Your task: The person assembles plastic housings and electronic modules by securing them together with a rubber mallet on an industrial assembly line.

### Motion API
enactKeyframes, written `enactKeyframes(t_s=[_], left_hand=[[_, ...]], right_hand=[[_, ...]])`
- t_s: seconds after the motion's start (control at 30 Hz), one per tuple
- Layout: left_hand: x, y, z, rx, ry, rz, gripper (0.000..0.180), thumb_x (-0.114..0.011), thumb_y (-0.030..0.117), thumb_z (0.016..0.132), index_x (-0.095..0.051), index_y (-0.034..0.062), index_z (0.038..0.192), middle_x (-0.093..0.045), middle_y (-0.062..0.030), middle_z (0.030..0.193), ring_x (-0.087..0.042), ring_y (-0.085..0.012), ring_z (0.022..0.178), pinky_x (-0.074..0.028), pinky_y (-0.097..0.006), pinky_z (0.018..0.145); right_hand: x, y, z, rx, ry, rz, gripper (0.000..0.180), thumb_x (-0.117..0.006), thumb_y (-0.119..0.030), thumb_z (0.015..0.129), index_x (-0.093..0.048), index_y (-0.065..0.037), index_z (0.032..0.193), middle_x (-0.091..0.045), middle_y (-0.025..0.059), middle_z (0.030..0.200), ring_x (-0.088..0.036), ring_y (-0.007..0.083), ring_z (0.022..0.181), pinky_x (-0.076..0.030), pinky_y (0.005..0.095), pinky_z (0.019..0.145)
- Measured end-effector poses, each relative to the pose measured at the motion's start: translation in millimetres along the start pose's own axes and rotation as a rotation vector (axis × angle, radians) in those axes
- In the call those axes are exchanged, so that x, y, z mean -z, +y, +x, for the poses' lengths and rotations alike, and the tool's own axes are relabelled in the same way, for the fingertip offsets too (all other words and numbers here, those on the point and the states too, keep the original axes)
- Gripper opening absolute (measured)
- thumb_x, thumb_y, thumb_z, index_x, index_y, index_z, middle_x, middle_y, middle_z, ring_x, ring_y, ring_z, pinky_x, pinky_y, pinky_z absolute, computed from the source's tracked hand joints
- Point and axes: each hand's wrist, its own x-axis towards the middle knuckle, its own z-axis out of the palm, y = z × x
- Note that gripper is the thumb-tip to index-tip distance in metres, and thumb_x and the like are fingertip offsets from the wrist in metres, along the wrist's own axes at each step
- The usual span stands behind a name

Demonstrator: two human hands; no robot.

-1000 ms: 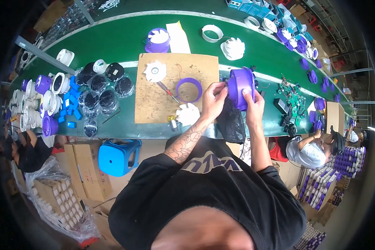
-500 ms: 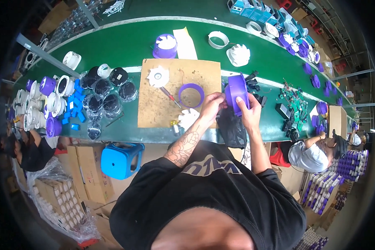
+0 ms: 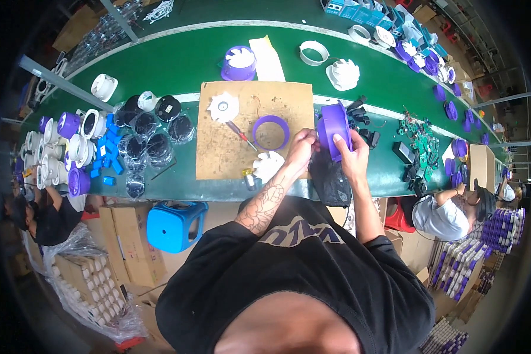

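Observation:
Both my hands hold a round purple plastic housing point(image 3: 334, 129) on edge above the right side of a brown board point(image 3: 230, 159). My right hand point(image 3: 353, 154) grips its near side with fingers over the rim. My left hand point(image 3: 301, 148) pinches its left edge. On the board lie a purple ring point(image 3: 270, 131), a white fan wheel point(image 3: 223, 108), a second white fan wheel point(image 3: 269, 166) at the near edge, and a red-handled screwdriver point(image 3: 242, 134).
A green conveyor belt point(image 3: 177, 65) carries a purple housing with a white fan point(image 3: 239, 62), a white ring point(image 3: 314, 52) and a white fan point(image 3: 343, 74). Black round parts point(image 3: 153, 127), blue pieces point(image 3: 107, 159) and white and purple housings point(image 3: 65, 147) lie left. Other people sit at right point(image 3: 448, 215) and left point(image 3: 38, 215). A blue stool point(image 3: 174, 224) stands below.
My hands and the purple housing have stayed together over the board's right edge, with the housing turning slightly in my grip. Nothing on the board has moved.

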Motion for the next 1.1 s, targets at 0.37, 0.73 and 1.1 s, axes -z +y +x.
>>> enactKeyframes(t_s=[0.37,0.73,1.1], left_hand=[[0,0,4,-0.031,-0.021,0.09,0.02,-0.049,0.023,0.099,-0.057,0.0052,0.093,-0.057,-0.0015,0.081,-0.052,-0.0113,0.073,-0.043,-0.026,0.067],[3,-1,6,0.018,-0.108,-0.118,0.013,-0.046,0.01,0.097,-0.057,0.0045,0.095,-0.06,-0.0047,0.089,-0.054,-0.0132,0.078,-0.043,-0.028,0.071],[1,18,1,0.031,-0.093,-0.181,0.018,-0.043,0.01,0.098,-0.058,0.0011,0.097,-0.062,-0.0084,0.093,-0.06,-0.0166,0.084,-0.049,-0.032,0.076]], right_hand=[[5,-13,2,-0.094,0.0,0.102,0.032,-0.07,-0.018,0.084,-0.063,0.005,0.105,-0.066,0.0056,0.089,-0.059,0.0102,0.078,-0.047,0.0246,0.07],[1,6,-2,0.003,0.049,0.024,0.036,-0.074,-0.018,0.079,-0.063,0.005,0.104,-0.065,0.0091,0.092,-0.06,0.0141,0.08,-0.048,0.0279,0.073],[-1,-19,-10,0.369,0.006,-0.361,0.05,-0.08,-0.023,0.069,-0.06,0.004,0.106,-0.062,0.0193,0.095,-0.062,0.0324,0.085,-0.049,0.0374,0.076]])
